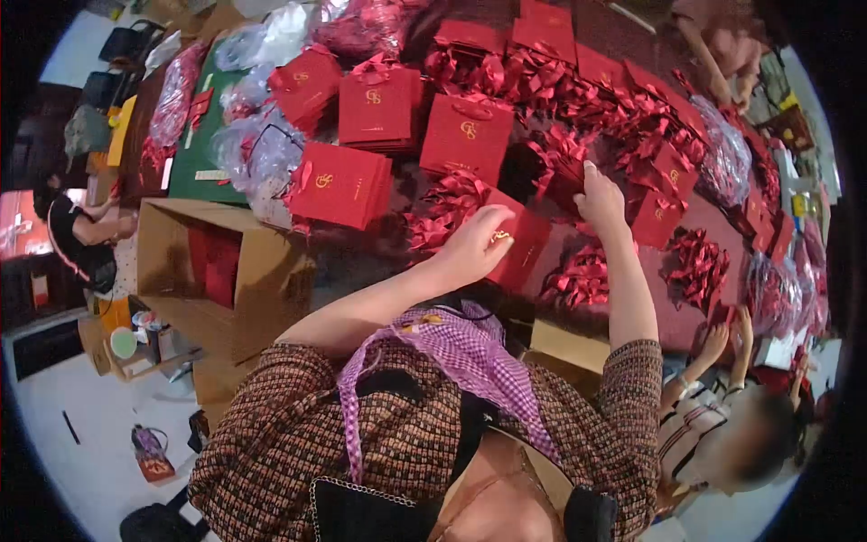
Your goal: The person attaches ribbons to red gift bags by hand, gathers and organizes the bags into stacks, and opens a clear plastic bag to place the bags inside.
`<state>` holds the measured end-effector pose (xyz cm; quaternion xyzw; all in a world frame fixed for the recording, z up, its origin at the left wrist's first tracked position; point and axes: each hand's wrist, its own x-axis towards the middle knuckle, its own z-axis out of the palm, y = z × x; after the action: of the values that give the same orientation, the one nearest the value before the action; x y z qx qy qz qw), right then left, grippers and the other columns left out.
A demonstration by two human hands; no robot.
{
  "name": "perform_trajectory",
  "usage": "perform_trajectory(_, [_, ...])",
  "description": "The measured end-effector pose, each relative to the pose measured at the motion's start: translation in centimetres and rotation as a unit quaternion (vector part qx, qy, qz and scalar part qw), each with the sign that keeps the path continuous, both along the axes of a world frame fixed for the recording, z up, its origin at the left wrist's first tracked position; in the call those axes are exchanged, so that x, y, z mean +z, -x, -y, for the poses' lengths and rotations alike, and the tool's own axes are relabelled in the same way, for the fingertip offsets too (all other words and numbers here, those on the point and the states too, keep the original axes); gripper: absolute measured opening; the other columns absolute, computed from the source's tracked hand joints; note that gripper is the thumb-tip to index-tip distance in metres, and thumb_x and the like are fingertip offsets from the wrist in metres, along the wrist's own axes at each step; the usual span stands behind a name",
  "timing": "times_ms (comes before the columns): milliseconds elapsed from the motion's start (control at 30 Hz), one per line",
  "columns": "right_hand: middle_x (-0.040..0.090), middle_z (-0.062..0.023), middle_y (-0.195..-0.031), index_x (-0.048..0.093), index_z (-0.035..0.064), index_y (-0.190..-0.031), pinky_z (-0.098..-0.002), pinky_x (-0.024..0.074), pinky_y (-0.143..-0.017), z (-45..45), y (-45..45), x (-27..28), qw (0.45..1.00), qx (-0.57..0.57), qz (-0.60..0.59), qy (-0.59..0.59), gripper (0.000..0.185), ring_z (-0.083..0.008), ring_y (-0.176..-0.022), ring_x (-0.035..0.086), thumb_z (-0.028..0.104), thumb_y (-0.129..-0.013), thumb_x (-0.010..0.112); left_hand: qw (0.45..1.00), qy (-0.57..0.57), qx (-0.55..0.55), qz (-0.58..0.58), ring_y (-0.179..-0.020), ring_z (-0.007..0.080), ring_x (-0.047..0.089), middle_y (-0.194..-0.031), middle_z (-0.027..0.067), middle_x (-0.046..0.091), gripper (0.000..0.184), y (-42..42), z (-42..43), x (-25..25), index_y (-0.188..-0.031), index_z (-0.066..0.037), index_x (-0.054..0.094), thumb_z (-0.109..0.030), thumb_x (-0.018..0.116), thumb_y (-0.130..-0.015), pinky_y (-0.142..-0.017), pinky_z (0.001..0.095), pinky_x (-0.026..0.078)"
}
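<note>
My left hand [477, 246] is closed at a red paper gift bag [528, 246] with gold lettering, its fingers curled over the bag's near face. A heap of red ribbon [447, 208] lies just beyond that hand. Further right, my right hand [601, 200] is closed at the edge of another dark red gift bag [564, 177] topped with ribbon loops; its fingertips are partly hidden. Stacks of flat red gift bags [377, 107] with gold logos lie ahead of both hands. Nearer me sits a ribbon bunch [578, 280], below my right hand.
An open cardboard box [194, 262] with red contents stands at the left table edge. Clear plastic bags [257, 149] lie behind it. Another carton [569, 343] is against my front. A co-worker [722, 434] works at right; other people are at far left and upper right.
</note>
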<state>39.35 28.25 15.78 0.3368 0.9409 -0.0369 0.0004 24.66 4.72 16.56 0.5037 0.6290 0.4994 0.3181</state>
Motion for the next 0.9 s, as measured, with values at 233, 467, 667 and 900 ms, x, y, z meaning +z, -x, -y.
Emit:
perform_trajectory(233, [0.063,-0.0193,-0.098,0.043,0.0012,-0.120,-0.0431,0.0479,-0.081,0.1,0.5,0.7,0.995,-0.060,0.062,0.047,0.059,-0.0347,-0.093,0.060,0.015,-0.071,0.070,0.943,-0.022,0.116,-0.312,-0.113,0.0378,0.048,-0.122,0.0209,0.050,0.037,8.9,5.4,-0.5,-0.111,0.001,0.051,-0.011,0.063,-0.078,-0.095,0.0449,0.039])
perform_trajectory(467, [0.062,-0.0206,-0.099,0.045,0.0022,-0.125,-0.0440,0.0472,-0.079,0.9,-1.4,3.3,0.994,-0.103,-0.047,-0.002,0.061,-0.0367,-0.094,0.059,0.016,-0.071,0.071,0.848,0.111,0.138,-0.499,-0.128,0.0370,0.034,-0.137,0.0137,0.040,0.043,17.2,12.0,-1.5,-0.121,-0.004,0.052,-0.019,0.061,-0.082,-0.102,0.0515,0.029])
perform_trajectory(667, [0.062,-0.0201,-0.097,0.049,0.0041,-0.124,-0.0414,0.0476,-0.079,6.6,-0.3,9.3,0.981,-0.125,-0.144,-0.042,0.060,-0.0358,-0.093,0.060,0.011,-0.070,0.071,0.844,0.120,0.098,-0.513,-0.129,0.0378,0.032,-0.137,0.0135,0.041,0.042,17.5,13.0,-3.8,-0.119,-0.007,0.055,-0.025,0.061,-0.082,-0.104,0.0530,0.027])
perform_trajectory(900, [0.065,-0.0186,-0.101,0.050,0.0027,-0.123,-0.0347,0.0499,-0.080,11.0,0.3,11.6,0.930,-0.218,-0.283,0.087,0.059,-0.0276,-0.092,0.065,0.011,-0.070,0.075,0.847,0.136,0.070,-0.509,-0.128,0.0396,0.032,-0.136,0.0145,0.043,0.044,17.8,13.3,-4.8,-0.118,-0.004,0.055,-0.027,0.063,-0.081,-0.104,0.0543,0.026])
